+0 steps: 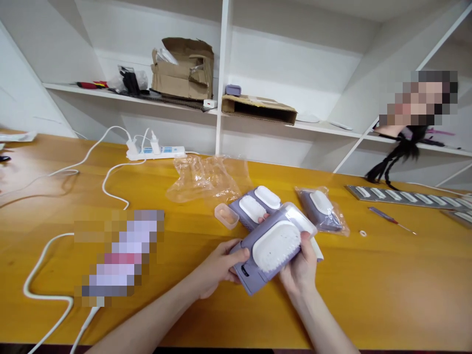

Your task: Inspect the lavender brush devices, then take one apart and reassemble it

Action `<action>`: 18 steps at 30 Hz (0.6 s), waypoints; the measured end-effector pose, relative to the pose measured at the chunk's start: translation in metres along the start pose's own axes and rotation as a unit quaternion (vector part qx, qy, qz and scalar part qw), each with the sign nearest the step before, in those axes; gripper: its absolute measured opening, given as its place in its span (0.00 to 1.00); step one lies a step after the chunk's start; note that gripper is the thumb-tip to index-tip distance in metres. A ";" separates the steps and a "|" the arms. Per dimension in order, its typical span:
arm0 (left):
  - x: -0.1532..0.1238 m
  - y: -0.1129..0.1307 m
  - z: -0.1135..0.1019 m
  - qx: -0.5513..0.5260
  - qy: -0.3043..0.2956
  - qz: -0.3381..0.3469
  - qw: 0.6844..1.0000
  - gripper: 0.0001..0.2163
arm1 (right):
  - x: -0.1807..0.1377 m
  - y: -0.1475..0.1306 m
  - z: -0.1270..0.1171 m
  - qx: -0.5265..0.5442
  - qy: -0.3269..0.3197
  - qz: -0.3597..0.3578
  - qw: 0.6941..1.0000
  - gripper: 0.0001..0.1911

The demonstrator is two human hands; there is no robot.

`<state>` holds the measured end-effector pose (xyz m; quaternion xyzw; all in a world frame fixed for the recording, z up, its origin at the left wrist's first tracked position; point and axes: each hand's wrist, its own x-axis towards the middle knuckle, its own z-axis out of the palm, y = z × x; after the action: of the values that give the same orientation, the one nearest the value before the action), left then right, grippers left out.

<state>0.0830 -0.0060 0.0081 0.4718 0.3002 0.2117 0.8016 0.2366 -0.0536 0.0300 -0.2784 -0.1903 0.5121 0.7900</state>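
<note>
**Lilac device gripped in both hands**

Holds a lilac device [271, 248] with a white oval pad on its upper face, tilted, just above the orange tabletop [368, 295], well down and to the right of the white power strip [155, 152]. Wraps the left hand [217, 268] round the device's lower end, thumb laid on top beside the pad. Closes the right hand [300, 268] on the opposite long edge, fingertips curled over the pad's rim. Shows a small dark mark on the device's near end, too small to read; likewise the blue label on the power strip.

Between device and power strip: a second lilac unit [254, 206] with two white pads, a small clear plastic tub [226, 216] just beside it, and a crumpled clear bag [202, 179] nearer the strip. Far right of the power strip: a bagged lilac unit [322, 209], then a small white ring [363, 233], a thin screwdriver [391, 220] and a grey strip of white pieces [409, 196]. Above the power strip, on the shelf: a torn cardboard box [184, 69].
</note>
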 end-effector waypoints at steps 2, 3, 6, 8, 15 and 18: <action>0.000 0.001 0.001 0.004 -0.012 -0.001 1.000 0.23 | -0.002 0.002 0.001 0.008 -0.016 0.013 1.000 0.26; 0.000 0.001 0.002 0.007 -0.020 -0.003 1.000 0.24 | -0.002 0.002 0.001 0.010 -0.022 0.024 0.999 0.27; -0.001 0.000 0.003 0.015 -0.048 -0.008 0.999 0.26 | -0.002 0.002 0.002 0.007 -0.019 0.050 0.999 0.28; -0.002 -0.003 0.003 0.015 -0.068 0.006 0.998 0.26 | -0.001 0.000 0.004 0.000 -0.009 0.059 0.998 0.29; -0.004 -0.008 0.004 0.021 -0.112 0.087 0.990 0.23 | 0.004 -0.008 0.008 -0.044 -0.002 0.091 0.995 0.32; -0.005 -0.008 0.006 0.022 -0.119 0.103 0.987 0.23 | 0.004 -0.009 0.009 -0.047 0.012 0.098 0.994 0.31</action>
<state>0.0842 -0.0166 0.0043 0.5392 0.1567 0.2287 0.7952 0.2395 -0.0503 0.0433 -0.3388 -0.1763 0.5738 0.7245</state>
